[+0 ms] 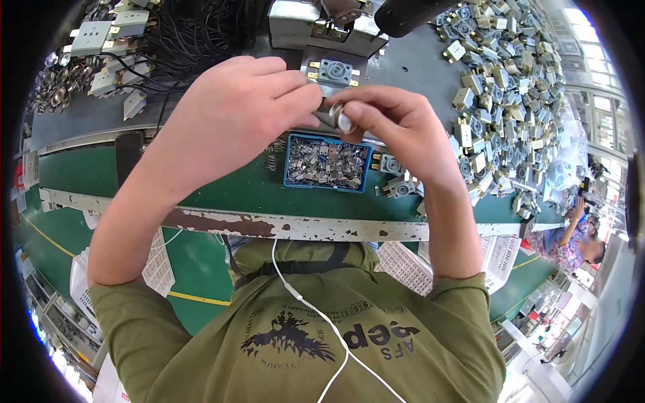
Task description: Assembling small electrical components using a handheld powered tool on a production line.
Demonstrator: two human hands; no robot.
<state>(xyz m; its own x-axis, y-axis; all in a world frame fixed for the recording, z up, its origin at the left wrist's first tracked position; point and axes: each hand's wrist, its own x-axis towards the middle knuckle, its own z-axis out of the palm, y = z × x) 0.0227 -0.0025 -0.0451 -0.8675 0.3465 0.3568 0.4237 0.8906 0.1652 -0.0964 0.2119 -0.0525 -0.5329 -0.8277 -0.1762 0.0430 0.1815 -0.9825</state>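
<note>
My right hand (pixel 406 124) pinches a round metal-rimmed cap with a white face (pixel 345 122) between thumb and fingers. Close beside it, my left hand (pixel 242 111) has its fingers curled together; whatever lies between their tips is hidden. Just beyond both hands, a grey square switch housing (pixel 334 71) with brass terminals rests on the metal plate of a bench machine (pixel 322 30). Below the hands stands a blue tray (pixel 286 164) full of small metal pieces. A few small springs (pixel 271 162) lie by its left side, and loose grey housings (pixel 388 163) sit at its right.
A large heap of grey housings (pixel 494 114) covers the right side of the bench. Black cables (pixel 201 33), white-topped parts (pixel 91 38) and shiny round caps (pixel 59 87) fill the far left. A dark cylinder (pixel 410 15) overhangs the far edge. Another person (pixel 564 245) sits at far right.
</note>
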